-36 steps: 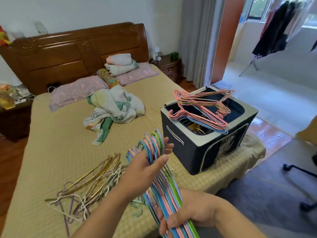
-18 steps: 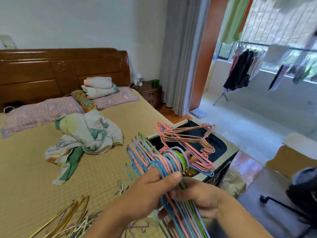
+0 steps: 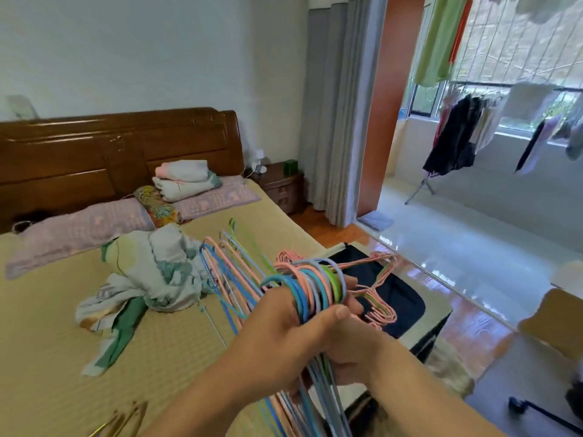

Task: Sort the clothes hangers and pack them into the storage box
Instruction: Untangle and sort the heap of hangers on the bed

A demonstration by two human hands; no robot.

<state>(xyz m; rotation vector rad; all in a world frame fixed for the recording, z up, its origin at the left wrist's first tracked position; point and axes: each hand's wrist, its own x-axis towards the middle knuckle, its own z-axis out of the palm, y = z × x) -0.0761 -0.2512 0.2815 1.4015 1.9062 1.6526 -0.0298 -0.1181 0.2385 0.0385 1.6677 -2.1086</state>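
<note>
Gripping a thick bundle of coloured hangers [image 3: 315, 285], both hands work close together over the near edge of the bed [image 3: 47, 357]. The left hand [image 3: 277, 335] has its grip clenched round the bunched hooks, blue, pink and green loops spilling over the knuckles, thumb pressed across the front. The right hand [image 3: 350, 357] sits just beneath and behind it, fingers curled round the lower wires of the same bundle. Just beyond the hands stands the storage box [image 3: 435, 320], dark inside with a pale rim, open at the top, on the corner of the bed. Pink hangers [image 3: 381, 294] lie across its opening, resting on the rim and dipping inside; what lies deeper I cannot tell. At the bottom edge, a few gold hangers [image 3: 126, 417] lie on the bed. A crumpled blanket [image 3: 151, 279] sits further up, pillows [image 3: 79, 228] at the wooden headboard [image 3: 94, 152].
</note>
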